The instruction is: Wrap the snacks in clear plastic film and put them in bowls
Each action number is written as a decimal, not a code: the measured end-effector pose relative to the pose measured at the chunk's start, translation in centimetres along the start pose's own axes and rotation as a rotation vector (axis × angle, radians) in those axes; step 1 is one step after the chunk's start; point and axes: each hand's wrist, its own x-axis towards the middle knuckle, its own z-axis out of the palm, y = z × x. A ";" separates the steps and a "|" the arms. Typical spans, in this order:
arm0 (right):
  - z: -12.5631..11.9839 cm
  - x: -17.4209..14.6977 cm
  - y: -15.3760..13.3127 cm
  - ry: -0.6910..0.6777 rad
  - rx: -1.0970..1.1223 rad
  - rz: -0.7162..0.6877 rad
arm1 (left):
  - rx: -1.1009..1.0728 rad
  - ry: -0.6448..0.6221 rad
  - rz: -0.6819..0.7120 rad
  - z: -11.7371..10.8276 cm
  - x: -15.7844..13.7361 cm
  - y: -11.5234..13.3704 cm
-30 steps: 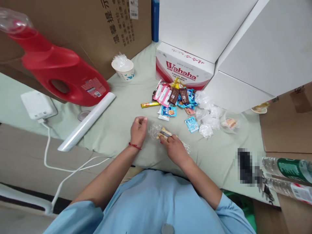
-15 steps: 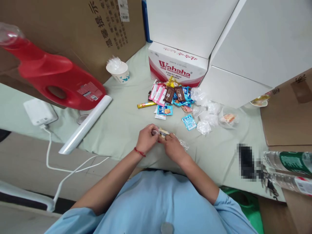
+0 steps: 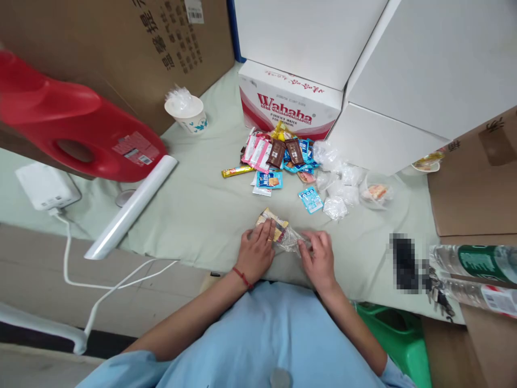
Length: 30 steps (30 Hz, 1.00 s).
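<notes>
My left hand, with a red cord at the wrist, presses its fingers onto a yellow-and-dark snack packet on the cloth near the front edge. Its thumb is hidden. Crumpled clear plastic wrap extends from the packet to the right. My right hand pinches the far end of that wrap between thumb and fingers. Beyond my hands lies a pile of snack packets: pink sachets, brown packets and a blue packet. Another light blue packet lies apart, nearer my right hand.
Several clear plastic bundles and a bagged food piece lie right of the pile. A Wahaha carton stands behind. Leftward are a paper cup, red jug, white roll and power bank. Bottles lie far right.
My hands have moved apart and slightly toward my body. The left now lies over the packet, while the right has shifted right onto the wrap. More of the packet shows. The view has shifted slightly.
</notes>
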 end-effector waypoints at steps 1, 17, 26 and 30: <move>0.2 0.1 0.1 0.054 -0.090 0.007 | 0.009 -0.002 -0.006 0.3 0.0 0.1; 4.9 9.5 -8.6 -0.310 -0.347 -0.016 | -0.091 0.010 0.027 1.1 -0.5 -1.0; 7.9 6.8 -9.0 -0.273 -0.464 -0.206 | -0.236 0.142 -0.057 -0.6 -6.8 -6.2; 8.3 7.4 -9.0 -0.270 -0.495 -0.182 | -0.233 0.197 -0.186 -0.8 -6.4 -7.8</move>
